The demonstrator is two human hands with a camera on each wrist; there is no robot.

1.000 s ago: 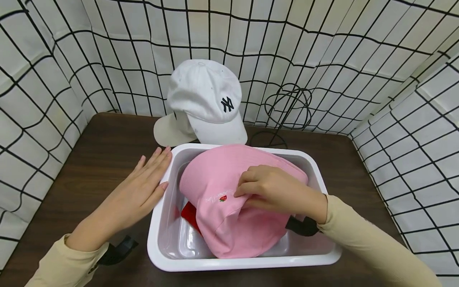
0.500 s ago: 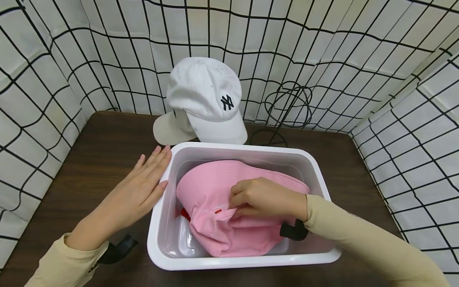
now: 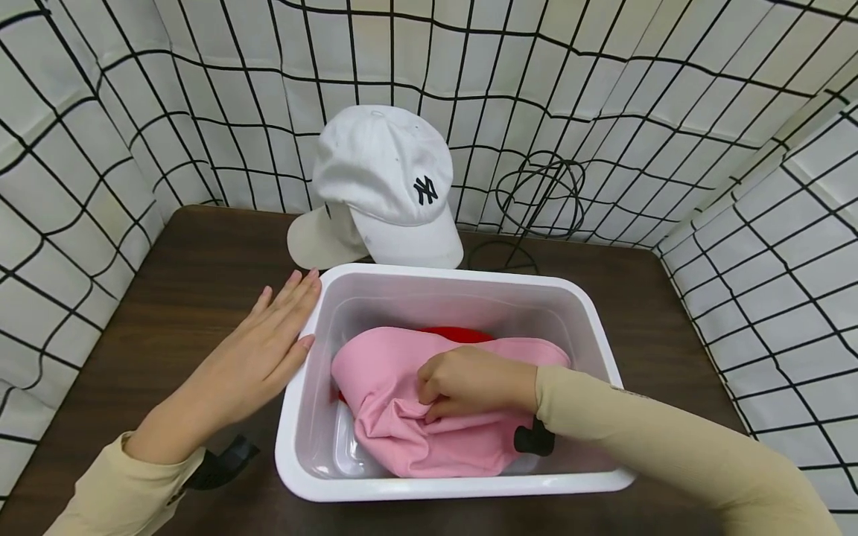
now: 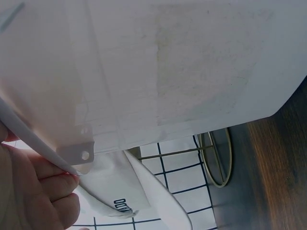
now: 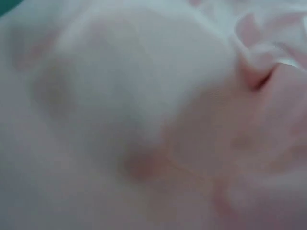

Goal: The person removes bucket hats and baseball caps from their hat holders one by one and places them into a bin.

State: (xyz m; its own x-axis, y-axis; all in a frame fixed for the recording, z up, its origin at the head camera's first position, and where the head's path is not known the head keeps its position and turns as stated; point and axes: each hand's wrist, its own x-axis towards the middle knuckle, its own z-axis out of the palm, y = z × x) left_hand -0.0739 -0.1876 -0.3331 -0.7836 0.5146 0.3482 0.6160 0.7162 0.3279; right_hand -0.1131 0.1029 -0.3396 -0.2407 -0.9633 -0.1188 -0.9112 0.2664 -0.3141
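A pink hat lies crumpled in a white plastic basin. My right hand grips its fabric near the middle, with the fingers curled into folds. In the right wrist view, blurred pink cloth fills most of the picture. My left hand rests its straight fingers along the basin's left rim. The left wrist view has that hand at the rim, beside the basin's outer wall. A red item shows behind the hat; the rest of it is hidden.
A white cap with a dark NY logo stands behind the basin, over a beige cap. Coiled black wire is at the back. Black wire grid panels with white sheeting surround the dark wooden table.
My right hand has moved down and left, gathering the pink hat lower in the basin. The strawberry print is now covered, and red shows behind the hat. My left hand has stayed put.
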